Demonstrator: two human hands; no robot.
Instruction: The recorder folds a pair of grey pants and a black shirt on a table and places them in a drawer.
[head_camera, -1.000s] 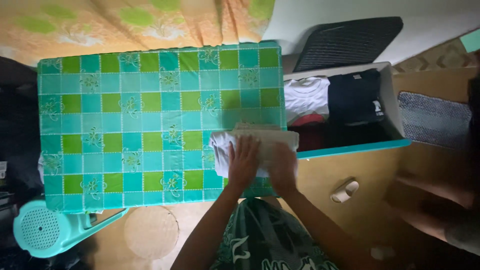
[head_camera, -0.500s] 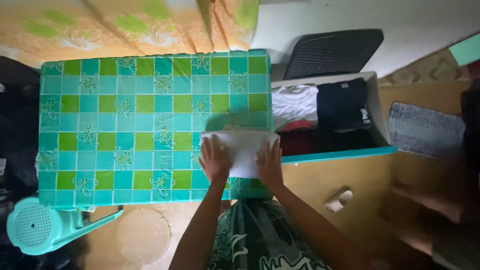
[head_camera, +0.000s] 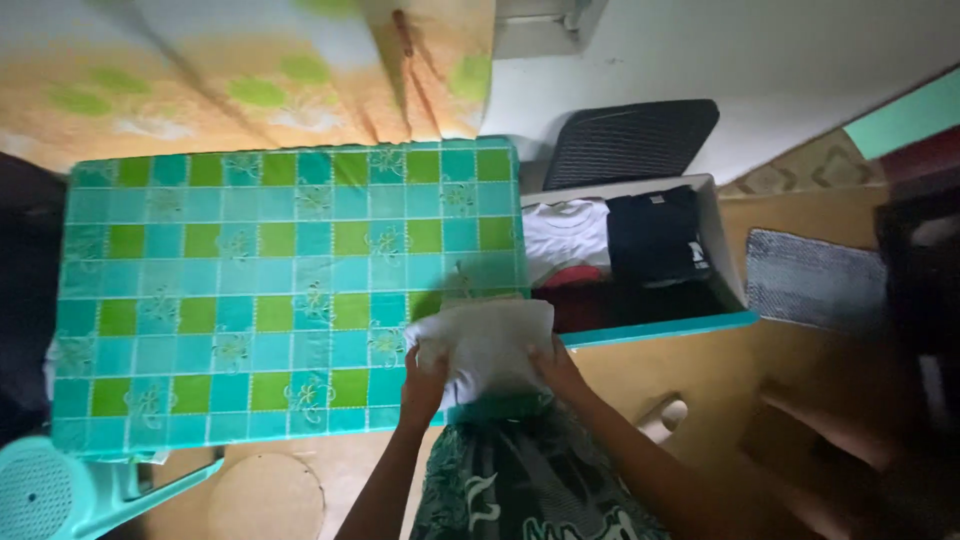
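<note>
- At the near right corner of the checked table (head_camera: 250, 290), a folded white cloth (head_camera: 487, 345) is held up by both hands.
- The left hand (head_camera: 422, 385) grips its left edge.
- The right hand (head_camera: 558, 368) grips its right edge.
- Just beside the table sits a box (head_camera: 730, 300) with folded clothes (head_camera: 655, 235) inside.
</note>
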